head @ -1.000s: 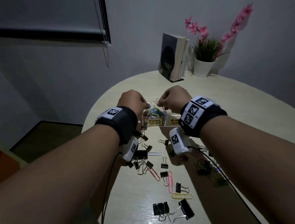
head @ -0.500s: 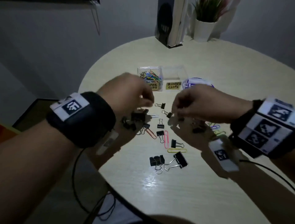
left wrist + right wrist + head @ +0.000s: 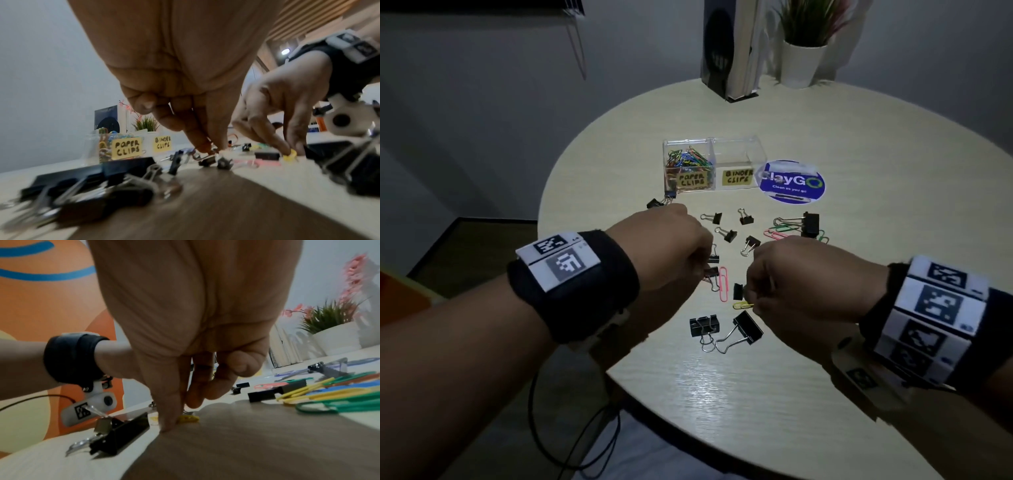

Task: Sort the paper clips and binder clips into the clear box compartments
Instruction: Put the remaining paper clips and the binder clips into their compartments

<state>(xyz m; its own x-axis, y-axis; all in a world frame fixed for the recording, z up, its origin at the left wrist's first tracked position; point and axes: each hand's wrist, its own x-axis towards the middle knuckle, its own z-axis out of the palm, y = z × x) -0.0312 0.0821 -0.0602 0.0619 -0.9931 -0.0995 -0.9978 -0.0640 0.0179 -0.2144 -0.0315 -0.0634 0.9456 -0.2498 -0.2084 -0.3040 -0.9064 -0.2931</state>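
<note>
The clear box stands mid-table; its left compartment, labelled paper clips, holds several coloured clips, and the right one, labelled binder clips, looks empty. My left hand is down among the loose clips and pinches the wire handle of a small black binder clip that rests on the table. My right hand pinches a yellow paper clip lying flat on the table, next to another small binder clip. A pink paper clip lies between the hands.
Two large black binder clips lie just in front of the hands. More small binder clips and coloured paper clips are scattered towards the box. A blue round sticker, a book stand and a potted plant sit behind.
Both hands have come back from above the paper clip compartment and dropped to the loose clips. The left now pinches a binder clip handle, the right a yellow paper clip.
</note>
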